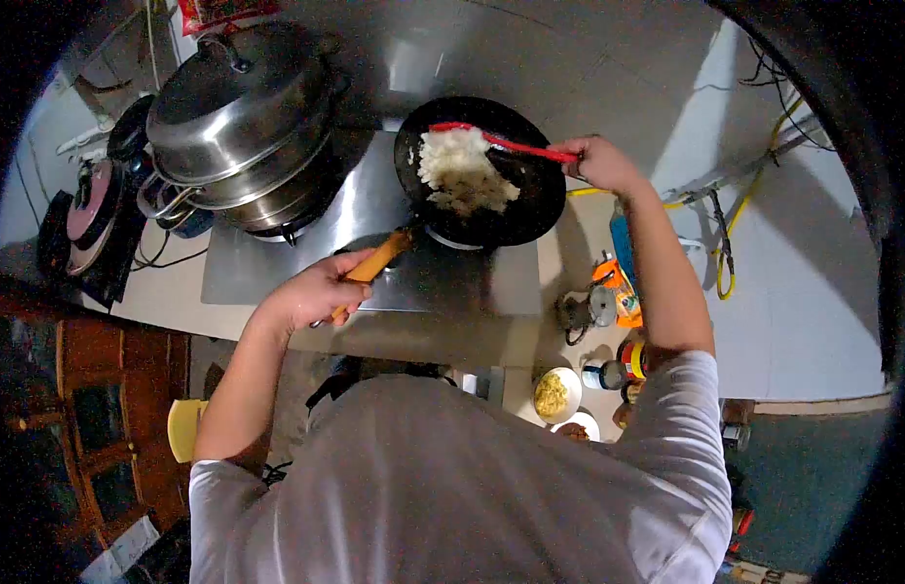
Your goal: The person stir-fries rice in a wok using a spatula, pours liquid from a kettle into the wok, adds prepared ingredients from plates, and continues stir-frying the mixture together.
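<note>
A black wok [540, 209] with a wooden handle [379, 258] sits on the steel stove top [277, 273], tilted a little. My left hand [321, 292] is wrapped round that handle. In the wok lies a clump of rice [457, 165], white at the top and darker below. My right hand [603, 165] grips a red spatula [530, 149] by its far end, at the wok's right rim. The spatula reaches across the wok, and its head rests at the upper edge of the rice, partly hidden.
A big lidded steel steamer [238, 117] stands on the left burner. To the right are an orange packet [623, 297], several jars [603, 375], a bowl of yellow food [552, 394] and a small white dish [587, 423]. A yellow hose [730, 263] hangs at the right.
</note>
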Tool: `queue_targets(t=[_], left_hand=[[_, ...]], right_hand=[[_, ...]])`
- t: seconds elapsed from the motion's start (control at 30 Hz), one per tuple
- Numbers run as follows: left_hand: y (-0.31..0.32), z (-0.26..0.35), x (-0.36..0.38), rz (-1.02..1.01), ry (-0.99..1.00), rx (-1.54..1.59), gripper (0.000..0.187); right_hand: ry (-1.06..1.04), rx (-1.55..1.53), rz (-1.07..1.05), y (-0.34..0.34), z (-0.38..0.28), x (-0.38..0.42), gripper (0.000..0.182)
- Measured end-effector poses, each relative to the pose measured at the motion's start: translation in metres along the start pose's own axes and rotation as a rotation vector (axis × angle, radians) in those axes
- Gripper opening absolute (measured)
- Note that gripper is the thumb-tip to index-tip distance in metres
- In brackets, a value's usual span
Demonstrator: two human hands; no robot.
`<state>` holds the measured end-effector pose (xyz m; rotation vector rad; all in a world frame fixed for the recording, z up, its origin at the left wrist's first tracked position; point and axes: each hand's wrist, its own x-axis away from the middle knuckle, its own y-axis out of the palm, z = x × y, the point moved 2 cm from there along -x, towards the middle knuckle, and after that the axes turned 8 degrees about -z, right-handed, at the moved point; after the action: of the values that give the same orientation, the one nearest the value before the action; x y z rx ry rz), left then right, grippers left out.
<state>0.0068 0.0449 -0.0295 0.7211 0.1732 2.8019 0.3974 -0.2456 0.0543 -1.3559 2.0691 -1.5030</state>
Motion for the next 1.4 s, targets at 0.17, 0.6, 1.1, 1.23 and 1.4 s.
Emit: queue_targets(t=[0.17,0.6,1.1,1.23,1.4], left_hand=[[0.003,0.009,0.005,0.017,0.002,-0.1,0.072],[-0.026,-0.027,-0.022,0.016,0.152,-0.389,0.06],[-0.01,-0.016,-0.008,0.063,0.021,-0.006,0.056],[-0.004,-0.013,-0.008,0.054,-0.019,0.014,0.055],[0.009,-0.001,-0.003,0.129,-0.045,0.0,0.053]], right_hand=[[0.052,0.233,0.094,0.049,-0.117,0.098,0.045],[0.245,0.442,0.066,0.067,-0.114,0.091,0.038],[0.111,-0.73,0.625,0.053,-0.16,0.066,0.025],[-0.113,-0.703,0.668,0.103,-0.123,0.027,0.027],[-0.065,-0.947,0.604,0.06,-0.139,0.061,0.026]])
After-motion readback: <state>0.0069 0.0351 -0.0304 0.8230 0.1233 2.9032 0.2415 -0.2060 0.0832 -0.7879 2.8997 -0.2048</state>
